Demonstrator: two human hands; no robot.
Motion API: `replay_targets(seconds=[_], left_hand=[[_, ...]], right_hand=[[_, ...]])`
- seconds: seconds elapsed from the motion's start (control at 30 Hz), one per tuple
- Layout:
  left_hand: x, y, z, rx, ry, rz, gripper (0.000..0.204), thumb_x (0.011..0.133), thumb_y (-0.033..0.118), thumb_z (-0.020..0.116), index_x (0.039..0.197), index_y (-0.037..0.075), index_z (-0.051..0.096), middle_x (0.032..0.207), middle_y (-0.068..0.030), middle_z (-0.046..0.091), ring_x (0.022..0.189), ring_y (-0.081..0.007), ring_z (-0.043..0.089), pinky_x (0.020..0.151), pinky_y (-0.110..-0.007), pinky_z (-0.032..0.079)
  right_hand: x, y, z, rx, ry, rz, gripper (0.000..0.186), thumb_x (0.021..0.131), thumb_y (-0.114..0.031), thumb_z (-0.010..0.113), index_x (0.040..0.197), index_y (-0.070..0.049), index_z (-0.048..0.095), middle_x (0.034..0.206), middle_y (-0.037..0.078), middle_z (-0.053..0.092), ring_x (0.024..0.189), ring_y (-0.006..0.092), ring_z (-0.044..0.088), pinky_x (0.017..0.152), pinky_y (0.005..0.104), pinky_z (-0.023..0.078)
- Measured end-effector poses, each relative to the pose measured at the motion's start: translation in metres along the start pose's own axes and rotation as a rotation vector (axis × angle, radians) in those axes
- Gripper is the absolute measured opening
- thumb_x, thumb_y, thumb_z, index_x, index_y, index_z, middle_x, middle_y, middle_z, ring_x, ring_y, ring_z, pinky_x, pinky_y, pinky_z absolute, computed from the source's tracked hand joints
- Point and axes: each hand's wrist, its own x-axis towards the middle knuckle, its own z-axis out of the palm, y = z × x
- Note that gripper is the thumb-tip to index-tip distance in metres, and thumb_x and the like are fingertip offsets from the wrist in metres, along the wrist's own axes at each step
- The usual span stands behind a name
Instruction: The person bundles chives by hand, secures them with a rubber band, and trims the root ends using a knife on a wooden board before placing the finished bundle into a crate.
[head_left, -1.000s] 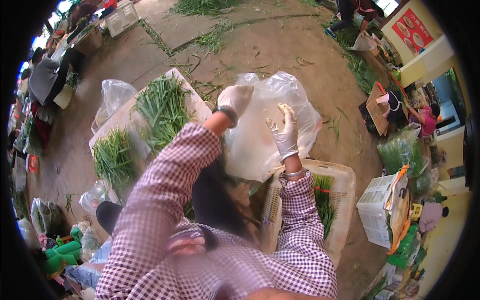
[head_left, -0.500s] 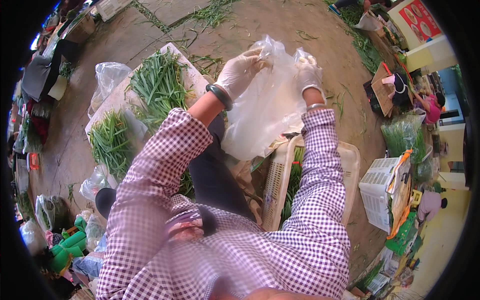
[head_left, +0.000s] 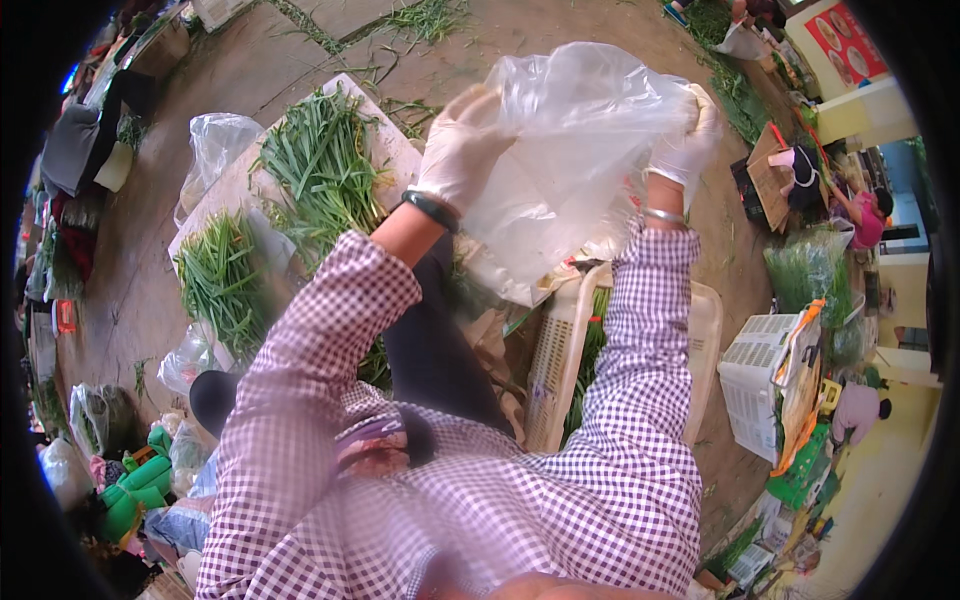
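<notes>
A clear plastic bag (head_left: 570, 150) is stretched between my two gloved hands, its mouth spread wide at the top and its body hanging down in front of me. My left hand (head_left: 463, 145) is closed on the bag's left edge. At the opposite edge my right hand (head_left: 687, 140) grips the rim. Left of the bag, bunches of long green leafy stalks (head_left: 318, 150) lie on a pale board (head_left: 402, 165), with another bunch (head_left: 222, 280) nearer to me. Below my right forearm stands a cream plastic basket (head_left: 556, 370) holding more green stalks (head_left: 592, 350).
A crumpled clear bag (head_left: 215, 150) lies at the board's left side. To the right stands a white crate (head_left: 757, 365) with an orange edge, near bagged greens (head_left: 808, 270). Loose leaves (head_left: 425, 20) litter the floor. Another person (head_left: 868, 215) is at the far right.
My hands have moved apart, the right one to the right and the left one slightly left. The bag, gathered before, is now spread wide between them.
</notes>
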Motion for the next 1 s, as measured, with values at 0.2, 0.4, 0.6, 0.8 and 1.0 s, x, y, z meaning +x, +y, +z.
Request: replay_targets(seconds=[0.2,0.4,0.6,0.8,1.0], left_hand=[[0.008,0.006,-0.003,0.113,0.060,0.142,0.013,0.079,0.013,0.070,0.090,0.011,0.076,0.131,-0.0231,0.057,0.127,-0.0385,0.048,0.110,-0.045,0.034],[0.005,0.004,0.005,-1.405,0.200,-0.793,0.021,0.090,0.010,0.062,0.106,-0.002,0.069,0.133,-0.0173,0.056,0.106,-0.0224,0.063,0.094,-0.033,0.050],[-0.027,-0.026,0.004,-0.435,-0.169,-0.445,0.020,0.081,0.014,0.067,0.097,0.004,0.074,0.094,-0.0093,0.073,0.086,-0.0182,0.065,0.076,-0.036,0.053],[-0.031,0.047,0.012,-0.295,-0.067,-0.315,0.054,0.059,0.021,0.087,0.106,0.006,0.066,0.108,-0.0136,0.065,0.105,-0.0323,0.060,0.093,-0.039,0.047],[-0.072,0.054,-0.069,-0.047,-0.162,-0.145,0.093,0.064,0.028,0.085,0.143,0.011,0.038,0.150,-0.0142,0.038,0.136,-0.0305,0.036,0.109,-0.044,0.033]], right_hand=[[0.017,0.104,-0.035,-1.048,0.214,-0.396,0.014,0.080,-0.023,0.061,0.079,-0.011,0.068,0.099,0.013,0.069,0.089,0.0336,0.064,0.087,0.0426,0.049],[0.015,0.112,-0.029,-1.019,0.011,-0.107,0.010,0.085,-0.015,0.059,0.086,-0.007,0.065,0.083,0.013,0.063,0.080,0.0289,0.060,0.073,0.0395,0.050],[-0.059,-0.011,0.091,0.273,-1.047,-0.095,0.047,0.101,-0.024,0.051,0.141,0.000,0.044,0.139,0.013,0.051,0.124,0.0207,0.051,0.105,0.0324,0.039],[-0.077,0.196,0.010,-0.492,-0.460,0.113,0.029,0.097,-0.018,0.054,0.116,0.003,0.062,0.104,0.012,0.065,0.096,0.0233,0.062,0.084,0.0354,0.051],[-0.089,0.058,0.082,-0.229,-0.533,-0.105,0.031,0.095,-0.020,0.058,0.118,0.001,0.059,0.103,0.014,0.062,0.096,0.0258,0.061,0.083,0.0369,0.051]])
